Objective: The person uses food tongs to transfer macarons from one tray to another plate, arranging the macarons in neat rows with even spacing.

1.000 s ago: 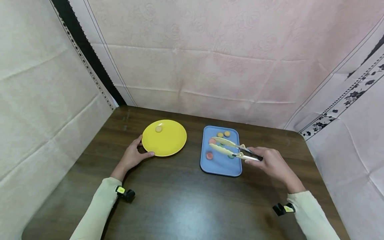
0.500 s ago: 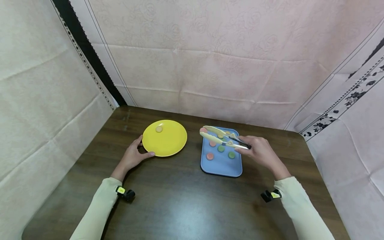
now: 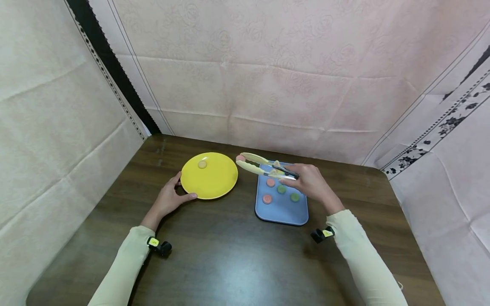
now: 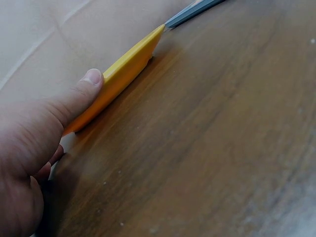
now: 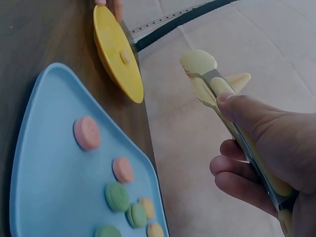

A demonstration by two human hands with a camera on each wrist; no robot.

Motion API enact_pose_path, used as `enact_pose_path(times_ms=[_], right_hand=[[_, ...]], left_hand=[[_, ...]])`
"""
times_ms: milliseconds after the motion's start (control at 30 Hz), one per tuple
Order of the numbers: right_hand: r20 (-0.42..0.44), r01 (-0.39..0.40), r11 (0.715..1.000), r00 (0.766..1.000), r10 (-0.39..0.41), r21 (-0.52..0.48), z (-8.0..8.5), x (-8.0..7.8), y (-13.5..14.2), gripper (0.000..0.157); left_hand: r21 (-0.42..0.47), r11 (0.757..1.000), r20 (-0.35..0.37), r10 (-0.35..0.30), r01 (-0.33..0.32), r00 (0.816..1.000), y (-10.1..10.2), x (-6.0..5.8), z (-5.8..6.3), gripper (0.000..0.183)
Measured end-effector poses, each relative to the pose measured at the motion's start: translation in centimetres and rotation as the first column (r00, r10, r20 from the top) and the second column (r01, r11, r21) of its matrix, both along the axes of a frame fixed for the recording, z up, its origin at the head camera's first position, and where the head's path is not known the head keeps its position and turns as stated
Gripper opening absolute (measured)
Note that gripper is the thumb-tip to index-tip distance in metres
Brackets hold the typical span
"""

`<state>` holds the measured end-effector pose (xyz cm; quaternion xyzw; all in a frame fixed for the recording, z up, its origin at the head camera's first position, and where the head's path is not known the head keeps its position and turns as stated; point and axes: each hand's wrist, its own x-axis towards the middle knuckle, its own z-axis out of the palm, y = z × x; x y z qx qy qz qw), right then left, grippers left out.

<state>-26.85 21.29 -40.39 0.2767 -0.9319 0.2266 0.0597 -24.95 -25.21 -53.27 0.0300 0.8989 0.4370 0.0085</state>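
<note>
My left hand (image 3: 168,202) holds the rim of a yellow plate (image 3: 210,182), thumb on the near edge and the other fingers at its left side. On the plate lies one beige macaron (image 3: 202,164). My right hand (image 3: 309,180) grips a pair of tongs (image 3: 248,166) with cream-coloured tips. Between those tips is a pink macaron (image 3: 240,158), raised near the plate's right edge; in the right wrist view the tips mostly hide it. Under the tongs, a blue tray (image 3: 275,216) carries pink macarons (image 5: 87,133), green macarons (image 5: 117,197) and beige macarons (image 5: 155,230).
Plate and tray stand side by side on a dark wooden table (image 3: 226,255), a strip of table between them. Pale patterned cloth (image 3: 249,85) hangs behind the table's far edge and on both sides.
My right hand has moved left and slightly away from me, carrying the tongs and the pink macaron from over the tray towards the plate. My left hand and the plate stay put.
</note>
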Motion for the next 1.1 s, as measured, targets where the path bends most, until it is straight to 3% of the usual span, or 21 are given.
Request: enact_pose_path(times_ms=[233, 533, 1100], right_hand=[[0.017, -0.044, 0.999, 0.999, 0.044, -0.021, -0.6, -1.6, -2.6, 0.059], [0.069, -0.059, 0.998, 0.996, 0.061, -0.023, -1.9, -3.6, -5.6, 0.051], [0.163, -0.026, 0.999, 0.986, 0.022, 0.019, -4.0, -6.0, -9.4, 0.046]], left_hand=[[0.002, 1.000, 0.007, 0.003, -0.003, 1.000, -0.1, 0.0, 0.1, 0.126], [0.000, 1.000, 0.019, 0.015, -0.015, 1.000, -0.1, -0.2, 0.2, 0.128], [-0.004, 1.000, 0.028, 0.005, -0.005, 1.000, 0.1, 0.0, 0.2, 0.127]])
